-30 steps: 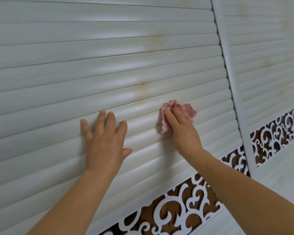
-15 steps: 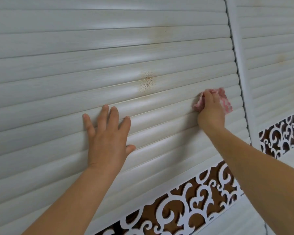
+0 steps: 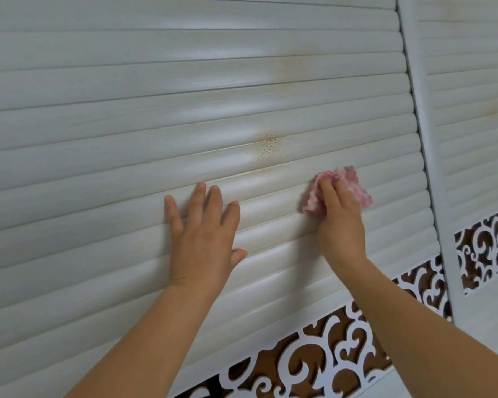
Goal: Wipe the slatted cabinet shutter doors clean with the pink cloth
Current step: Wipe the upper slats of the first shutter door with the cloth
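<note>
Pink cloth [image 3: 354,182] under right hand [image 3: 339,222] presses shutter door [image 3: 98,139].

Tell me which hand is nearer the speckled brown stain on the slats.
Right. The right hand, gripping the pink cloth, sits just below and right of the stain; the left hand presses flat farther down, to its lower left.

Soft, even daylight — faint shadows, slight blur, wide-angle edge curve

pink cloth [image 3: 354,182] — partly under right hand [image 3: 341,222] | fretwork band [image 3: 328,349] — bottom cropped
</note>
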`<state>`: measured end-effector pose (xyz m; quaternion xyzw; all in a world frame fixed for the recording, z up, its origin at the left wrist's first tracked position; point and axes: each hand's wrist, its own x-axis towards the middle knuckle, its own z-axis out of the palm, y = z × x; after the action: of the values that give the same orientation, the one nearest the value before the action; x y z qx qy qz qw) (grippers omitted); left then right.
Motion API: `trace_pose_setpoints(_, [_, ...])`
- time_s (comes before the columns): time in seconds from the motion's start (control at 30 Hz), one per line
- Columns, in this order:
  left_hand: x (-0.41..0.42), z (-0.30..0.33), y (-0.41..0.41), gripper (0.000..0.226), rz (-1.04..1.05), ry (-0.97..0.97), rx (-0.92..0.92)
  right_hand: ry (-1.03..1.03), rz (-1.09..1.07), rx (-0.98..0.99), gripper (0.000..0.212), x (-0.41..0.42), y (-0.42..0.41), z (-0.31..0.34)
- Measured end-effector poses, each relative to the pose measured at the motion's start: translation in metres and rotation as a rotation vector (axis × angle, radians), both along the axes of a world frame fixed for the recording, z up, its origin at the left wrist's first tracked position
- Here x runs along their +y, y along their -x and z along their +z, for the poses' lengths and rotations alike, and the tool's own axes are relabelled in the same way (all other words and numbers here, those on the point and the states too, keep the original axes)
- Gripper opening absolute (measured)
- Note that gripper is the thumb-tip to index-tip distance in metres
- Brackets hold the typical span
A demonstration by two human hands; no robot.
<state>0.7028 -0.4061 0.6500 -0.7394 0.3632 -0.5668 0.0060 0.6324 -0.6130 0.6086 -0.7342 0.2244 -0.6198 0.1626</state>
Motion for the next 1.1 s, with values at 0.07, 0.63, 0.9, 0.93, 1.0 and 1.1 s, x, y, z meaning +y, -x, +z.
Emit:
trace_pose_setpoints(0.07, [0.0,0.001,-0.001,0.081,-0.006,-0.001,0.001,-0.031,-0.013,-0.032,0.062,0.018,-0.009,0.003])
trace_pose_setpoints(0.63, [-0.004,-0.003,0.002,0.096,0.011,0.024,0.055,-0.026,0.032,-0.035,0.071,0.048,-0.018,-0.009])
trace_pose_setpoints(0.9, [-0.025,-0.02,0.015,0.096,0.087,0.108,0.173,0.006,0.088,0.01,0.065,0.002,-0.003,-0.032])
trace_pose_setpoints(0.93, [-0.027,-0.021,0.014,0.098,0.093,0.128,0.18,-0.034,0.085,-0.001,0.065,-0.012,-0.001,-0.029])
trace_pose_setpoints(1.0, [-0.031,-0.023,0.011,0.099,0.055,0.176,0.192,-0.079,0.072,-0.013,0.065,-0.038,0.007,-0.026])
trace_pose_setpoints(1.1, [-0.043,-0.024,0.012,0.095,0.0,0.267,0.18,-0.13,0.054,-0.021,0.065,-0.081,0.02,-0.02])
